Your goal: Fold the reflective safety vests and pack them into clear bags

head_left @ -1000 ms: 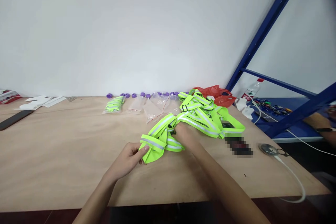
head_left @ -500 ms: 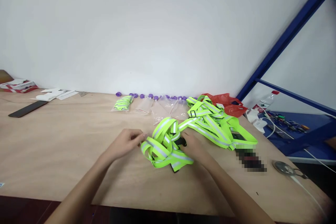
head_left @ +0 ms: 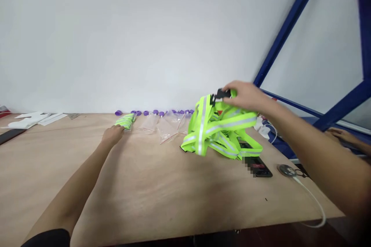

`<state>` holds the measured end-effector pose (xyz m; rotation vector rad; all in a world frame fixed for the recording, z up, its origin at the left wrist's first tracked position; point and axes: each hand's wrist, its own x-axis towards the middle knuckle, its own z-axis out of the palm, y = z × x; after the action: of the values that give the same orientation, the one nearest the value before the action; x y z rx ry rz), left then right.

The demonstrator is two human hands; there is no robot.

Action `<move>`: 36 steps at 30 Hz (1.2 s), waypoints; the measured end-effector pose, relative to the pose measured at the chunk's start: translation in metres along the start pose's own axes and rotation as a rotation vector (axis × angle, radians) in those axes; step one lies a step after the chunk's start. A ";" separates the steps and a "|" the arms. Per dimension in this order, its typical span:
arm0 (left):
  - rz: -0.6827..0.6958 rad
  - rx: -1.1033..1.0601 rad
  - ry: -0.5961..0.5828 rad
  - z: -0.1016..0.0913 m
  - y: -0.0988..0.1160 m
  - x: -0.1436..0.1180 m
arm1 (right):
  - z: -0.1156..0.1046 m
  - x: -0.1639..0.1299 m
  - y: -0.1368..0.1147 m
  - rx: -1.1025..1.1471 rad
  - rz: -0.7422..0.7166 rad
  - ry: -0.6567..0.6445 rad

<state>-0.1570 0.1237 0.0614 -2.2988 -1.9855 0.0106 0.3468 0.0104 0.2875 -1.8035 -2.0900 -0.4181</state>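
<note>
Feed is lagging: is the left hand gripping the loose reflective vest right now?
No. The left hand reaches toward the bagged vest; only the right hand lifts the reflective vest.

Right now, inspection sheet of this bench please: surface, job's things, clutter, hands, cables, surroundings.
Surface: plywood table, bare at the front.
Job's things: neon reflective straps, one lifted above the pile by its black buckle; bagged strap near the wall.
Clutter: clear bags, purple caps, white papers, dark phone, round metal disc.
Hands: right hand in a shut grip on the buckle; left hand at the bagged strap, contact unclear.
Cables: white cable runs from the disc over the edge.
Surroundings: white wall, blue steel frame, another person's hand at right.
</note>
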 end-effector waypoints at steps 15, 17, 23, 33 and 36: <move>-0.056 -0.037 0.054 -0.005 0.014 0.011 | 0.089 -0.006 0.048 0.169 0.188 0.017; -0.059 -0.067 0.063 -0.016 0.009 0.006 | 0.091 -0.035 0.043 0.217 0.175 0.026; 0.042 -0.389 -0.025 -0.061 0.008 -0.068 | 0.118 -0.153 -0.036 0.741 0.180 -0.104; 0.168 -1.352 -0.576 -0.083 0.185 -0.187 | 0.141 -0.205 -0.190 1.569 0.265 -0.443; 0.214 -1.409 -0.604 -0.083 0.212 -0.186 | 0.131 -0.206 -0.172 1.604 0.256 -0.461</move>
<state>0.0305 -0.0963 0.1149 -3.6401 -2.3502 -1.1548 0.1943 -0.1397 0.0791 -1.0284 -1.3895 1.4321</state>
